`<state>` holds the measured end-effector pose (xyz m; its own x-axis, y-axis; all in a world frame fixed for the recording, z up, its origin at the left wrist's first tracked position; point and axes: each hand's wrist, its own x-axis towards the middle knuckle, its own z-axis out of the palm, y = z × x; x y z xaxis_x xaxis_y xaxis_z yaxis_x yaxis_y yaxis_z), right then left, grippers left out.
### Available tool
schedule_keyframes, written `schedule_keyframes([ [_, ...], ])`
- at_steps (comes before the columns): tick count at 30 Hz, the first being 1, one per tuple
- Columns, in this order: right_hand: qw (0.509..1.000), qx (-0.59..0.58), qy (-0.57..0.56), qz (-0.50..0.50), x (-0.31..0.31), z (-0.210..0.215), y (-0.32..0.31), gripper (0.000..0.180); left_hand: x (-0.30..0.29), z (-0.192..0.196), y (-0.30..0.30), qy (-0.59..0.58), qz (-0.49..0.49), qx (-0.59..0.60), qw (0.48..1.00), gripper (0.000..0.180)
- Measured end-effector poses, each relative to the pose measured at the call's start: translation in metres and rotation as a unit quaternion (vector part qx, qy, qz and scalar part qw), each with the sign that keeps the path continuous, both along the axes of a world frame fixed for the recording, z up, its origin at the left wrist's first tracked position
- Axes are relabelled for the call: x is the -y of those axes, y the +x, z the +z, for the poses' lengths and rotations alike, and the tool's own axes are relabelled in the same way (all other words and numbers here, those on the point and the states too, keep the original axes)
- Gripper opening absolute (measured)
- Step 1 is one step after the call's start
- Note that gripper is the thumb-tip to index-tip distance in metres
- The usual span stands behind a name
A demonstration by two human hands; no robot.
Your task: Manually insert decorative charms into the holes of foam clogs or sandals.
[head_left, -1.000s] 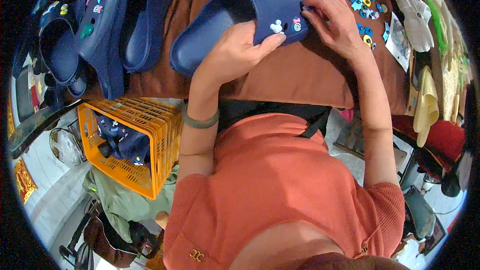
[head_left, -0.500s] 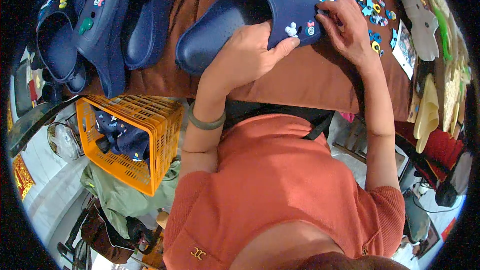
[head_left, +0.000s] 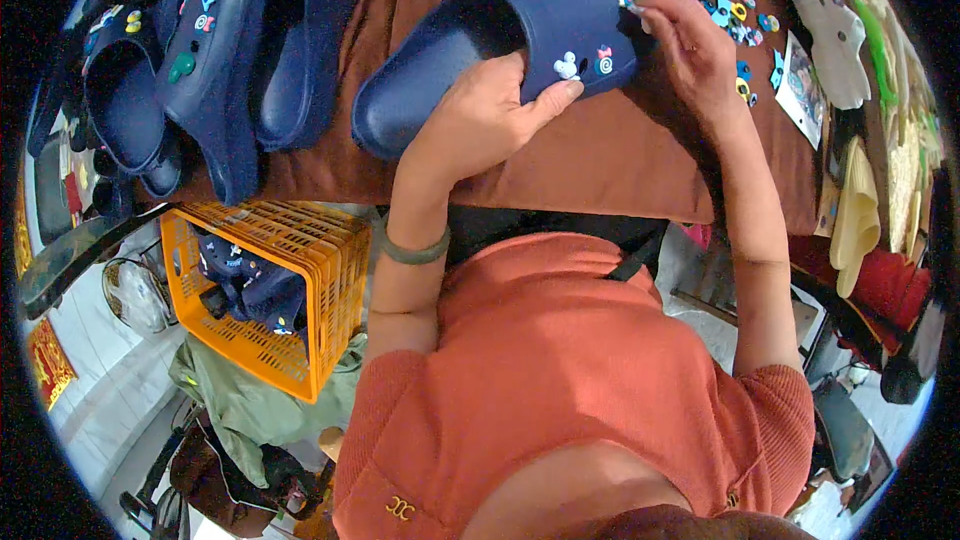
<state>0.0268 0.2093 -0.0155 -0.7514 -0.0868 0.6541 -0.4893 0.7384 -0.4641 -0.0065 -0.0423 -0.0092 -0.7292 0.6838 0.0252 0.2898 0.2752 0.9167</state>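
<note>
A navy blue clog (head_left: 520, 40) lies on its side on the brown cloth-covered table (head_left: 600, 155), its upper dotted with small coloured charms. My left hand (head_left: 485, 110) grips the clog around its opening, thumb on the upper beside a white charm. My right hand (head_left: 690, 45) rests on the toe end, fingertips pinched on a small charm at the clog's upper. Loose coloured charms (head_left: 745, 15) lie scattered on the cloth just beyond my right hand.
Several more navy clogs (head_left: 215, 50) lie at the table's left. An orange plastic crate (head_left: 270, 285) with dark shoes inside stands on the floor below the table's left edge, beside a green cloth (head_left: 240, 405). Pale and yellow items (head_left: 850, 200) crowd the right side.
The clog and both hands have shifted slightly up and to the right in view. My right hand's fingers have moved along the toe end among the charms.
</note>
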Motion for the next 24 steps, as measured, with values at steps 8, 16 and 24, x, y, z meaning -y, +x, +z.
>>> schedule_keyframes([
  [8, 0.945, 0.219, -0.237, -0.054, -0.010, 0.004, 0.003, 0.020, -0.001, -0.001, 0.001, 0.041, -0.002, -0.022, 0.999, 0.038],
  [16, 0.991, 0.127, -0.029, -0.031, -0.009, 0.009, 0.003, 0.018, -0.002, 0.004, 0.000, 0.034, -0.007, 0.005, 0.999, 0.036],
  [24, 0.959, 0.228, -0.166, -0.027, -0.014, 0.015, 0.004, 0.021, -0.003, -0.003, 0.000, 0.047, 0.007, 0.000, 0.999, 0.038],
])
